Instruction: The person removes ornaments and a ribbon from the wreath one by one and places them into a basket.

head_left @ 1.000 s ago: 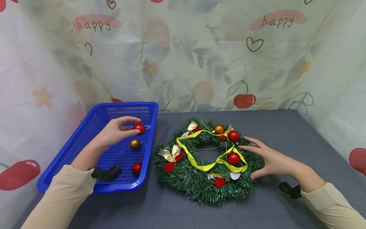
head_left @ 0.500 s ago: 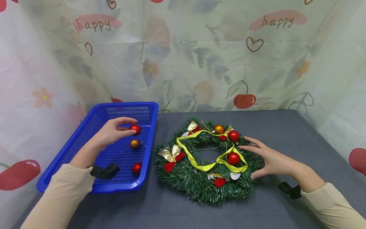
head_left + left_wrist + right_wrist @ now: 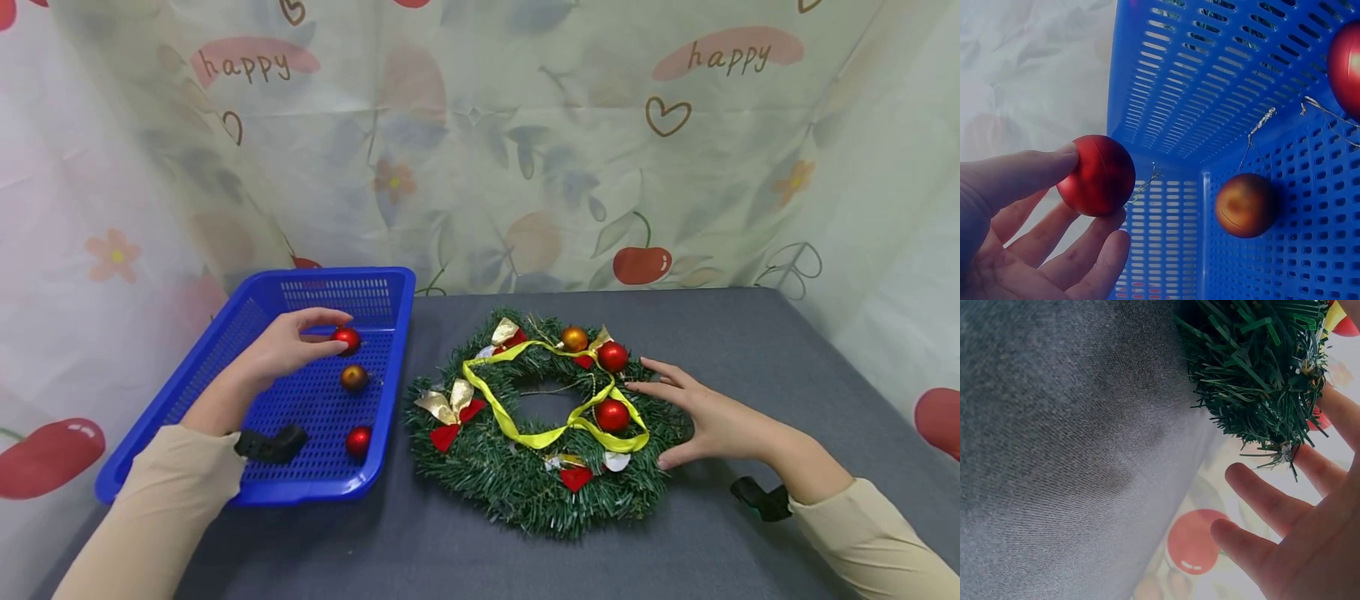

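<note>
Between thumb and fingers, my left hand (image 3: 288, 343) pinches a red Christmas ball (image 3: 1099, 176) inside the blue basket (image 3: 405, 333); its thin hanging string shows in the left wrist view. A gold ball (image 3: 354, 378) and another red ball (image 3: 358, 442) lie on the basket floor, nearer me. My right hand (image 3: 716, 417) spreads its fingers at the right edge of a green wreath (image 3: 480, 475), where some fingertips touch the needles. Yellow ribbon (image 3: 517, 429) loops over the wreath, among red balls (image 3: 612, 415), a gold ball (image 3: 574, 338) and red-and-gold bows (image 3: 450, 411).
The basket stands left of the wreath on a dark grey cloth-covered table (image 3: 720, 333). A printed curtain (image 3: 480, 167) closes off the back and sides. A black wrist strap (image 3: 272, 444) sits on my left wrist, and another (image 3: 761, 498) on the right.
My left hand has moved a little left with the red ball, away from the basket's right wall. The right hand, wreath and other balls look the same.
</note>
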`<action>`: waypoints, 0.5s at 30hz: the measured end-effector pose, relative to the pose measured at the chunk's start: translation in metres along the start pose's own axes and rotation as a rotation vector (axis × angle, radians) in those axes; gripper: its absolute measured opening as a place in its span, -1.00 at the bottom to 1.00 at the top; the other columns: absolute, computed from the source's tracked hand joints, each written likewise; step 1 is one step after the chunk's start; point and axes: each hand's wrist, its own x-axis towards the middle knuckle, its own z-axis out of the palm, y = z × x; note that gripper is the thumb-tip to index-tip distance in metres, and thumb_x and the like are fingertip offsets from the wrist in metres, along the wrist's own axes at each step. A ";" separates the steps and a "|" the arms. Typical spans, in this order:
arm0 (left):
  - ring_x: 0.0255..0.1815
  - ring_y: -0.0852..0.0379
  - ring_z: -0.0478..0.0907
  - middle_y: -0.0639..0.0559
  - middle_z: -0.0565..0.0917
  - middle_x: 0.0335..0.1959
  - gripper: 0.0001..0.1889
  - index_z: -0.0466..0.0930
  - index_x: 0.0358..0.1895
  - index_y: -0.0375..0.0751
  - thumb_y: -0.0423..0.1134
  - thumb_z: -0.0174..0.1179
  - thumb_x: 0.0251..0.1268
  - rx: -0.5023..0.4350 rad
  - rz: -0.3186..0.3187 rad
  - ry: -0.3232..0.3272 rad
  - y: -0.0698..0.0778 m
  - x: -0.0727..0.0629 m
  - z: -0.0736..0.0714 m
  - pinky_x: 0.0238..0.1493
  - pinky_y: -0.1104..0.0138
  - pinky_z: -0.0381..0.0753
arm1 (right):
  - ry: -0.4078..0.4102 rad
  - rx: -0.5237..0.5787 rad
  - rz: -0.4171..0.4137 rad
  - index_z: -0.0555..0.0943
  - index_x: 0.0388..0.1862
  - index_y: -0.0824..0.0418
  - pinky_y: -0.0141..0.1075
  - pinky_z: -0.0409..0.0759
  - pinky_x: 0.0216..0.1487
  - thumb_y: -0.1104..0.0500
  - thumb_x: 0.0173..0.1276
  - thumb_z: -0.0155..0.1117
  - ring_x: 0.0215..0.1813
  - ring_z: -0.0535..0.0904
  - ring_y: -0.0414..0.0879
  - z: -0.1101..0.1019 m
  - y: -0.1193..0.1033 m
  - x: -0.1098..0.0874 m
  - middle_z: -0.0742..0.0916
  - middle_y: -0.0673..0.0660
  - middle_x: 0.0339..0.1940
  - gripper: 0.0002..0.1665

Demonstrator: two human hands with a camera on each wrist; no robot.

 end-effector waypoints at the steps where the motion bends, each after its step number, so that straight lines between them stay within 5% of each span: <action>1: 0.27 -0.35 0.36 -0.33 0.25 0.38 -0.48 0.31 0.30 -0.29 -0.15 0.11 0.34 0.002 -0.002 -0.003 0.000 0.000 0.000 0.27 -0.16 0.30 | -0.001 0.001 0.001 0.28 0.39 0.04 0.20 0.44 0.07 -0.29 -0.07 0.42 0.37 0.17 0.34 0.000 0.000 0.000 0.09 0.31 0.47 0.05; 15: 0.24 -0.36 0.39 -0.37 0.30 0.34 -0.46 0.30 0.30 -0.30 -0.12 0.10 0.34 0.057 -0.011 -0.013 -0.004 0.001 -0.002 0.23 -0.16 0.35 | -0.009 -0.007 0.005 0.28 0.39 0.06 0.19 0.45 0.08 -0.29 -0.06 0.42 0.36 0.19 0.33 -0.001 0.000 0.000 0.09 0.32 0.47 0.05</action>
